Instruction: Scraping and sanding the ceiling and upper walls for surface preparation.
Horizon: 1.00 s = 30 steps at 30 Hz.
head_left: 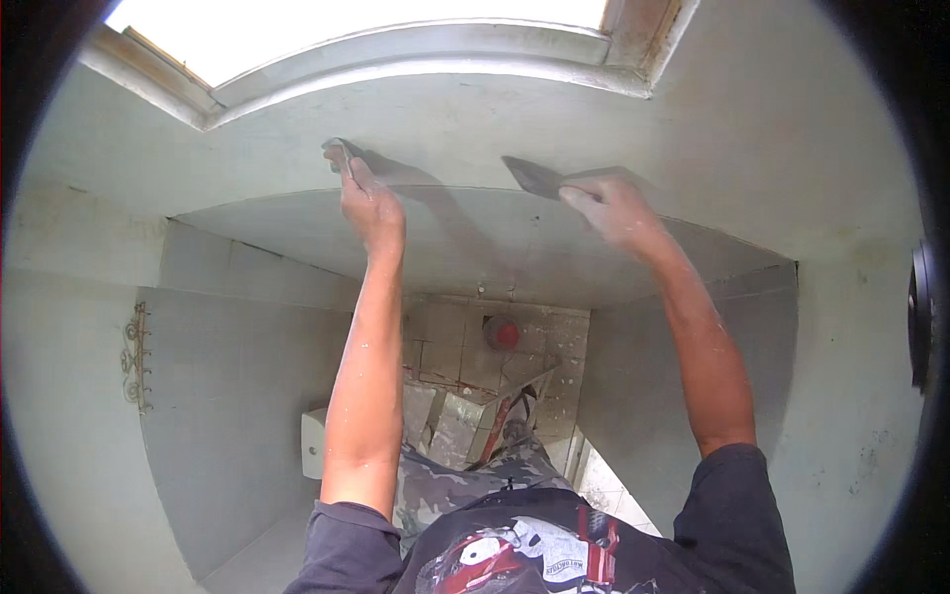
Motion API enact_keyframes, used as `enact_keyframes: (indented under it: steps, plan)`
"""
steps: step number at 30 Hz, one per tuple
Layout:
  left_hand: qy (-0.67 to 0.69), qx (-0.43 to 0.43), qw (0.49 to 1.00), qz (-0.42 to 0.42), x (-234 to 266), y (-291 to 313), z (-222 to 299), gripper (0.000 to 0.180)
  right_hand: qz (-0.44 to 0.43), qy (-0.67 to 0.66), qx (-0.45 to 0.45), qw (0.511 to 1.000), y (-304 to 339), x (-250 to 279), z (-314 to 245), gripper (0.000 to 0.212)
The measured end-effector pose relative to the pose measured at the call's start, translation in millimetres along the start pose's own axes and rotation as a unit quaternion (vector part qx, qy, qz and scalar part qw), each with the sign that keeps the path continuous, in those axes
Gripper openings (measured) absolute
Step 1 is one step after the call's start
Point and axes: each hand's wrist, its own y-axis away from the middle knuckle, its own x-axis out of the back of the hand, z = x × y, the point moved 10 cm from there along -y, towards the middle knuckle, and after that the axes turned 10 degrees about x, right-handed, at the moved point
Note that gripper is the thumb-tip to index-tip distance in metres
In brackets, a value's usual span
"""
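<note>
My left hand (372, 203) is raised against the pale wall (426, 129) below the window, its fingers closed round a thin grey blade-like tool (334, 146). Most of that tool is hidden by the fingers, so its exact kind does not show. To the right, my right hand (616, 210) grips a putty knife (534, 178) by its handle. Its dark, wide blade points up and left, close to the wall just above the edge where grey tiling begins. The right hand is slightly blurred. White specks dot both forearms.
Above is a bright window with a worn frame (435, 61). A hook rack (139, 356) hangs on the left wall, and a dark round object (920, 317) is at the far right. Below stand a splattered step or platform (460, 426), a white box-like fixture (314, 444) and a red-centred bucket (503, 334).
</note>
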Motion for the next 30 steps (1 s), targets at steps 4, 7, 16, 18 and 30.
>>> enact_keyframes:
  steps: [4, 7, 16, 18, 30]
  plan:
    - [-0.046, -0.021, 0.999, 0.007, -0.7, -6.0, -7.9, 0.049, 0.013, -0.097, 0.001, 0.995, 7.7, 10.9, 5.7, 0.041]
    - [-0.017, -0.109, 0.992, 0.053, 6.0, -5.9, 5.1, 0.049, 0.01, -0.073, -0.001, 0.997, -5.6, -7.9, -6.2, 0.041]
    - [0.006, -0.086, 0.995, 0.042, 4.9, -8.5, -7.3, 0.047, 0.041, -0.153, 0.001, 0.987, -19.4, -38.5, -4.2, 0.044]
    - [-0.007, -0.061, 0.998, 0.021, 2.7, -10.5, -15.6, 0.048, 0.095, -0.149, 0.056, 0.983, -16.2, -29.6, -9.2, 0.041]
    - [0.009, -0.07, 0.997, -0.016, -4.5, -5.9, -8.8, 0.048, 0.119, -0.197, 0.033, 0.973, -6.6, -35.4, -7.4, 0.038]
